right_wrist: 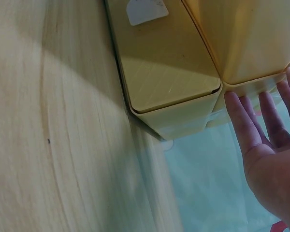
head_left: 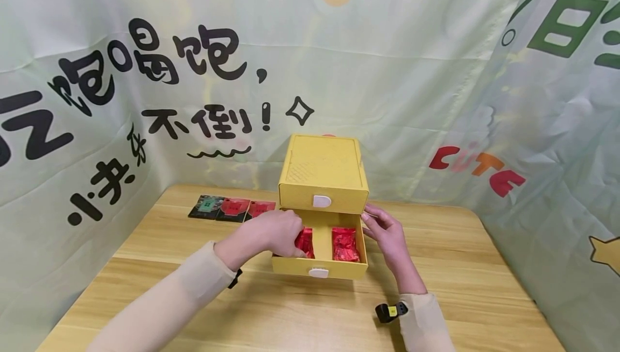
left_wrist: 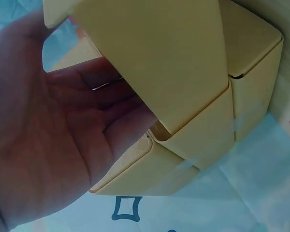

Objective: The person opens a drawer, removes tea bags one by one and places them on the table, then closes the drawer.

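A yellow drawer cabinet (head_left: 322, 161) stands on the wooden table, with a drawer (head_left: 345, 271) pulled out below its top one. Inside that drawer lie two shiny red packets, a right one (head_left: 346, 245) in full view and a left one (head_left: 304, 242) partly covered by my left hand (head_left: 278, 232). This hand reaches over the drawer's left wall and grips the left packet; the wall hides its fingertips in the left wrist view. My right hand (head_left: 387, 236) touches the cabinet's right side with extended fingers (right_wrist: 244, 121).
Left of the cabinet, several flat dark, red and green packs (head_left: 232, 209) lie in a row on the table (head_left: 436, 255). Another drawer (right_wrist: 171, 58) with a white handle sits closed beneath the pulled-out one. Printed cloth (head_left: 407, 99) hangs behind and at both sides.
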A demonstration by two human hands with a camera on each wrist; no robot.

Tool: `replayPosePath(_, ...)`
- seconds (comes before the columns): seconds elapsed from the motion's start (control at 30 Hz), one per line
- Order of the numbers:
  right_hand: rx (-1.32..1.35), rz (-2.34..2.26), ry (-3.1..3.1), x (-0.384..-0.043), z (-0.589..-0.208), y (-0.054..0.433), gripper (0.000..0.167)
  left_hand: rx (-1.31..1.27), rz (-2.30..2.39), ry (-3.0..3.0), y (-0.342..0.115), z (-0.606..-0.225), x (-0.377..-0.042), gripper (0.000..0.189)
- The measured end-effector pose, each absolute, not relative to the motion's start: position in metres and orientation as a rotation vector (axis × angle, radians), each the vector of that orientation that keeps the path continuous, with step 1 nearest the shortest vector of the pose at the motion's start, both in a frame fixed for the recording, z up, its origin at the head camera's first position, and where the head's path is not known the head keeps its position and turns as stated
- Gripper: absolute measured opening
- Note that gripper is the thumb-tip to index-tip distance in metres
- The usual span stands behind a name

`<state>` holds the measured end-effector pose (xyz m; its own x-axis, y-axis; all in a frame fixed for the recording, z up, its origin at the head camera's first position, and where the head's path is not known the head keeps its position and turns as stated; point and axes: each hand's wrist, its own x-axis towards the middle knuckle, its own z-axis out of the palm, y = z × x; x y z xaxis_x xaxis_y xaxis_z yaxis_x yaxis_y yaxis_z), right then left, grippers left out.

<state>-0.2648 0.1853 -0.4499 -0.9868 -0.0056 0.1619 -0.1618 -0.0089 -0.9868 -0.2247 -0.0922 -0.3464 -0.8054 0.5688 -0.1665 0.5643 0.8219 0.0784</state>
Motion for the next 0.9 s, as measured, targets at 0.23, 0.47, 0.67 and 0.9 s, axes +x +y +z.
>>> replayPosePath(0.23,0.2,2.13,-2.129,-0.265,-0.453,0.185,0.041,0.911,-0.021,2.838,-0.09,-0.347,-0.227,0.037)
replayPosePath(0.47,0.217,2.12,-2.115,-0.265,-0.453,0.187,0.037,0.967,-0.029,2.849,-0.091,-0.349,-0.226,0.039)
replayPosePath(0.67,0.183,2.138,-2.122,-0.264,-0.451,0.186,0.042,1.015,-0.016,2.893,-0.092,-0.352,-0.225,0.027)
replayPosePath(0.9,0.173,2.154,-2.121,-0.264,-0.449,0.185,0.042,1.033,0.021,2.964,-0.093,-0.358,-0.226,0.015)
